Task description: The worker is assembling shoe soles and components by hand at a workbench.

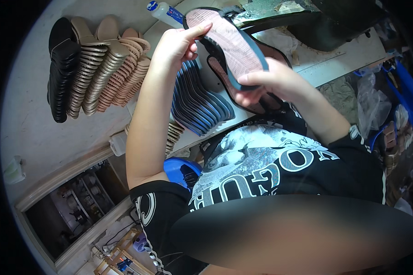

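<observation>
Evidently the sole is mid-handling: both hands are on it and it is held up off the table [323, 62], not set down. The pinkish sole [231, 43] with a dark teal edge slants from far left to near right over the table. The left hand [179, 44] pinches its far end, thumb flat on the pink face; the right hand [282, 80] grips its near end, thumb on top and fingers curled beneath.

How much of this piece is finished cannot be told, since its face shows faint marks and lines but no clear sign of a completed step. Behind it on the table lie dark-rimmed sole-shaped pieces [218, 69], partly hidden. Just left of these, a fanned stack of blue-edged soles [198, 98] stands apart from both hands; I judge those pieces are still left. Farther left, black pieces [62, 68] and beige pieces [80, 62] stand in rows, also untouched; whether they are done is unclear. A white bottle [167, 16] lies beyond the left hand.
</observation>
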Available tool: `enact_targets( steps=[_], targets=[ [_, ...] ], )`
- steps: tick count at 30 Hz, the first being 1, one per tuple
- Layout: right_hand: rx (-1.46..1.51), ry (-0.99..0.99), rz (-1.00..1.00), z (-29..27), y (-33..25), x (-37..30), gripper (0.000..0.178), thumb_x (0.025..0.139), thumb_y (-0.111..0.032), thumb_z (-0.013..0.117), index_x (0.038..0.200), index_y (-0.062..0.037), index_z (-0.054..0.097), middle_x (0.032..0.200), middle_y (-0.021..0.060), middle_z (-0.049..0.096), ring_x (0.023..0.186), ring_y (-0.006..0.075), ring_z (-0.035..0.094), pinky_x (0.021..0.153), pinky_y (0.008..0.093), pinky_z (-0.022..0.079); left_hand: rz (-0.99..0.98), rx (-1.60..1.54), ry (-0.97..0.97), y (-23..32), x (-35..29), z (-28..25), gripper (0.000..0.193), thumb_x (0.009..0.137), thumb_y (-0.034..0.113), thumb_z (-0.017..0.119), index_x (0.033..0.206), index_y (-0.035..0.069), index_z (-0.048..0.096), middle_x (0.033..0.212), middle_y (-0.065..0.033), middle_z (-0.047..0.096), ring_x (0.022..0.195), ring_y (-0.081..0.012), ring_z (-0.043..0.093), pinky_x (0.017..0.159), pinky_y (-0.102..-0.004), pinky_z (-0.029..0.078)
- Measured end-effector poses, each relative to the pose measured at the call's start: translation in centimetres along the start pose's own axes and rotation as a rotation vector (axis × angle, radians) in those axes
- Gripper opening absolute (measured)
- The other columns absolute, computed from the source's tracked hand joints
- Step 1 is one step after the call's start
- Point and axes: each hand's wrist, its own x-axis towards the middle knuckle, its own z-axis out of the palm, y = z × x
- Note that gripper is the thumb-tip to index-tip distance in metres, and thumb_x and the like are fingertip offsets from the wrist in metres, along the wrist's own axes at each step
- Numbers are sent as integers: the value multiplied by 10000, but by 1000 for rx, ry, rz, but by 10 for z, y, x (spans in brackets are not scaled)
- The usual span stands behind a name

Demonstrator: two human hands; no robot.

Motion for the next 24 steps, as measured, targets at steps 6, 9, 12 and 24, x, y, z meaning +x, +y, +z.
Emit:
enact_targets(
  steps=[6,9,12,24],
  targets=[
    [150,103,-148,14,6,5,273,877,-202,602,918,66,634,749,165,678,625,188,677,535,241,516,-1,-82,-29,4,13,-4,395,698,367,813,585,107,538,463,36,450,372,-45,379,368,-190,270],
    [161,173,-259,22,3,20,378,878,-291,585,869,84,635,752,163,683,624,177,679,579,241,521,-34,25,-19,12,25,-12,443,689,439,800,576,112,523,454,37,431,367,-45,351,371,-185,244],
    [243,213,-306,22,-3,32,376,871,-287,590,860,86,634,749,165,682,616,179,676,576,236,517,-34,329,-5,20,47,-23,539,662,603,744,563,131,501,453,49,389,368,-50,245,397,-210,190],
    [288,261,-337,20,-13,60,366,902,-262,558,928,99,615,757,165,682,598,149,650,608,227,521,728,562,-548,47,65,-19,457,726,409,761,924,32,597,847,-25,576,791,-101,521,736,-223,425]
  ],
)
